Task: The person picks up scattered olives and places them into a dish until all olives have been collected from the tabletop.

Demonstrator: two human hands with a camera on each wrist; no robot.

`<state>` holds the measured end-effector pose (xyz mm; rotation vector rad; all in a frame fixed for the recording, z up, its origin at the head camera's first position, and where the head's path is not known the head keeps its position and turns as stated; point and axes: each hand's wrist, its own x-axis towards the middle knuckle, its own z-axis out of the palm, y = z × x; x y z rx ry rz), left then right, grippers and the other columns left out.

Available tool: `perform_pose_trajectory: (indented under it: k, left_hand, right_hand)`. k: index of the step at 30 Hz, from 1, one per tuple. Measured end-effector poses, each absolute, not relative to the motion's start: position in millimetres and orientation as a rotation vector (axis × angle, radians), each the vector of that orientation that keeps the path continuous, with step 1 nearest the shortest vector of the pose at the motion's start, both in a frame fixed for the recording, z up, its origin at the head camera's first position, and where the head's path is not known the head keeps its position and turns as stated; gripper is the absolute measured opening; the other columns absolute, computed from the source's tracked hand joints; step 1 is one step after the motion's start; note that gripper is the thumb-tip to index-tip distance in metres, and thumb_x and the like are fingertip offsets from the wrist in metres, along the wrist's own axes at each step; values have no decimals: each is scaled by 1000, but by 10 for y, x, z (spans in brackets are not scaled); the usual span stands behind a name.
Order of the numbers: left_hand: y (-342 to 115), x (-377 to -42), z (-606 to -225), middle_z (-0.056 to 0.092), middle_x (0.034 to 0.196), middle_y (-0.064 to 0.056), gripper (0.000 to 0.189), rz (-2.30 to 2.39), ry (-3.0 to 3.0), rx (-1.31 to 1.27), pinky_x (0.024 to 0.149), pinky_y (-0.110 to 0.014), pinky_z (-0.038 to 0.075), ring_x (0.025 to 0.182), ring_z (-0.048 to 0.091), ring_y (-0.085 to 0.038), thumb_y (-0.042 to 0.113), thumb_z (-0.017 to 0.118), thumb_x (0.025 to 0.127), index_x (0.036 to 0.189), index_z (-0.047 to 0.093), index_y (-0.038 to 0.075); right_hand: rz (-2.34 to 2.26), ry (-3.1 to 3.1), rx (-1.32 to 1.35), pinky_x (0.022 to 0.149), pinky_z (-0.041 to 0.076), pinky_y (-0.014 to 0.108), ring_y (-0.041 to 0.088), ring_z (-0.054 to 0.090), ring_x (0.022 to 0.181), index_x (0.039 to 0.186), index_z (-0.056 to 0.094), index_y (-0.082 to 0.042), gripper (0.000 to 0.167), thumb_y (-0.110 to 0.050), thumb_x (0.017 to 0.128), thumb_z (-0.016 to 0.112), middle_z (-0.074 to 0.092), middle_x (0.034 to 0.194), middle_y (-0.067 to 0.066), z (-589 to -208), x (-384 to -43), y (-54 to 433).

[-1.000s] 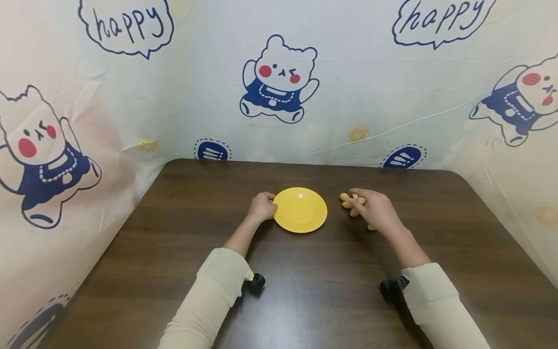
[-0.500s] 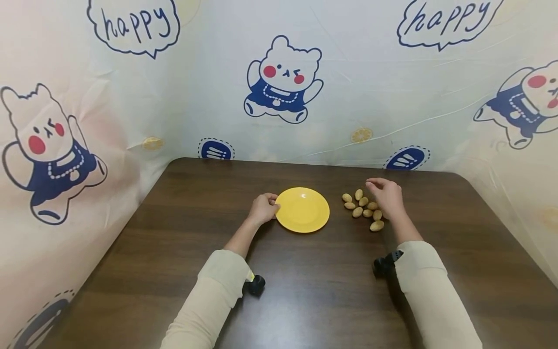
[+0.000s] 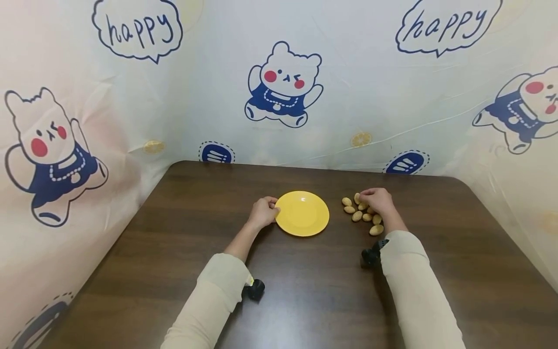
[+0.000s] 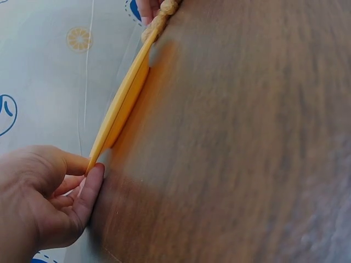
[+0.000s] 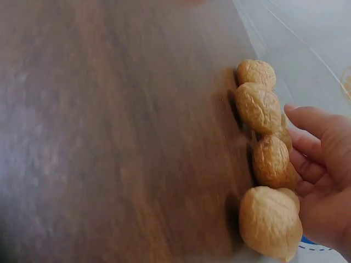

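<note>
In the head view, a yellow plate (image 3: 302,214) lies on the table. My left hand (image 3: 263,213) pinches its left rim between thumb and fingers; in the left wrist view the plate (image 4: 122,104) stands edge-on at the fingertips of the left hand (image 4: 49,200). Several tan, wrinkled walnuts (image 3: 357,216) lie loosely grouped to the right of the plate. Over their far right side is my right hand (image 3: 380,202), its fingertips at the farthest walnut. In the right wrist view, nearer walnuts (image 5: 270,219) partly hide the right hand (image 5: 326,170), so its grip is unclear.
The dark wooden table (image 3: 305,291) ends at a far edge against a printed cloth backdrop (image 3: 348,72) with cartoon bears. A black wrist camera (image 3: 255,290) sits below the left cuff, another black camera (image 3: 371,257) below the right.
My right hand lifted away to the far right of the walnuts, uncovering them, then came back down and left onto them. The left hand has stayed at the plate's rim.
</note>
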<state>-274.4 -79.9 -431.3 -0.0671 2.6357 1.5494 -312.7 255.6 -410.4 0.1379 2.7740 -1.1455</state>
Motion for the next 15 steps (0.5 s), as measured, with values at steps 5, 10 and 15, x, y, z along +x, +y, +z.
perform_pose_trajectory:
  k: [5,10,15]
  left_hand:
    - [-805,-2751,-4306,55,97,-11,33,1548,2642,-73,59,-25,52,78,61,-20,6,60,89,120,56,-3]
    - [-815,-2752,-4307,54,97,-11,33,1552,2626,-85,59,-25,52,77,60,-20,7,60,89,120,57,-2]
    - [-819,-2740,-4330,53,96,-10,34,1553,2622,-84,60,-25,52,79,59,-20,7,60,89,122,56,-1]
  right_hand:
    - [-1138,2772,181,76,44,37,29,51,95,116,62,1,39,-28,91,57,55,116,20,-4095,-3146,2534]
    - [-1120,2731,217,77,44,38,29,51,96,118,61,0,40,-28,91,55,53,119,20,-4058,-3148,2499]
    - [-1079,2719,206,83,42,42,32,48,102,117,60,1,40,-28,92,55,50,123,21,-4045,-3151,2483]
